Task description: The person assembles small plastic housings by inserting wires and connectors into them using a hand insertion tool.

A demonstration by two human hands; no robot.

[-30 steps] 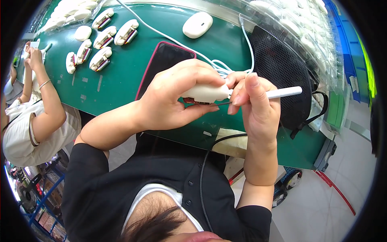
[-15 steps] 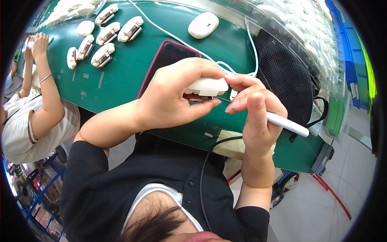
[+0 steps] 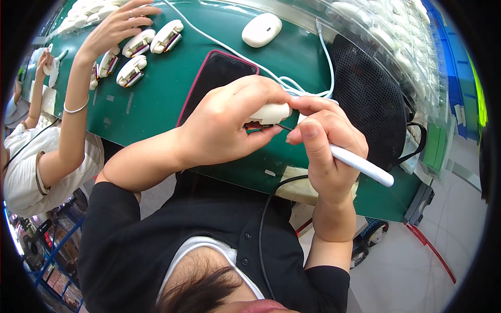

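My left hand (image 3: 222,117) is closed round a small white plastic case (image 3: 270,112), held above the green table. The case's underside faces me, with dark and reddish inner parts showing at its opening. In my right hand (image 3: 334,143) is a pen-like tool (image 3: 362,166) with a white handle and a thin dark shaft. Its tip reaches the case's open edge; whether it touches is hidden. My right fingertips rest close to the case's right end. A phone with a red rim (image 3: 216,78) lies beyond my left hand.
Several opened white cases (image 3: 167,36) sit at the far left, where a co-worker's hand (image 3: 117,28) reaches over them. A closed white case (image 3: 262,30), a white cable (image 3: 329,57) and a black mesh bag (image 3: 368,99) lie beyond my hands. Clear trays (image 3: 402,47) stand at the right.
The co-worker's arm has come forward over the opened cases at the left. My right hand and the tool have shifted slightly left; my left hand still holds the case.
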